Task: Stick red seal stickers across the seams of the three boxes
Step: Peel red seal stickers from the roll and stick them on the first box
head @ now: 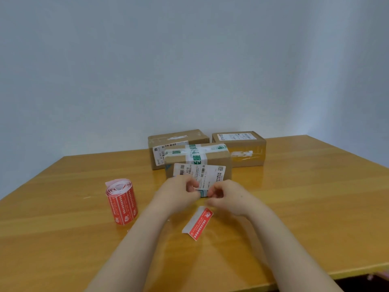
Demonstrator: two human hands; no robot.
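Note:
Three taped cardboard boxes stand at the table's far middle: a front box [216,160] with green-printed tape and a white shipping label, a back left box [166,140] and a back right box [248,149]. A roll of red seal stickers [122,202] stands upright to the left. My left hand [179,191] and my right hand [227,197] meet just in front of the front box, fingers curled. A single red seal sticker [199,224] on white backing hangs below them, pinched at its top end. The fingertips hide the exact hold.
The wooden table [305,197] spreads wide on both sides of the boxes, and its near edge runs along the lower right. A plain pale wall rises behind the boxes.

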